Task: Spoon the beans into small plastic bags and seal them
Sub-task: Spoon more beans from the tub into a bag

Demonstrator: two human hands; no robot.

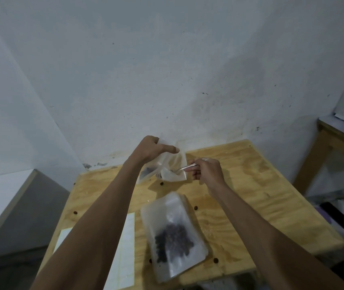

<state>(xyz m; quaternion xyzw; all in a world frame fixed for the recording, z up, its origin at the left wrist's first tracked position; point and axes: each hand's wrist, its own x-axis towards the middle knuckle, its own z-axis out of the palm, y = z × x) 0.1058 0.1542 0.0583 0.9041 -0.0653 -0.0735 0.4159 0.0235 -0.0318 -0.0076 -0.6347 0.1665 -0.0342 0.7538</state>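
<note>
Beans (174,240) fill one plastic bag (172,235) lying at 6 o'clock on the counter (250,185). My left hand (153,150) pinches a second bag (166,167) open at 12 o'clock; my right hand (206,171) holds the spoon (182,168) in its mouth. Few beans inside; sealing remains.

On the counter (250,185) a filled bag (173,233) lies; the label sheet (128,248) lies left of it, and behind it a held bag (166,166) hangs above the counter.
</note>
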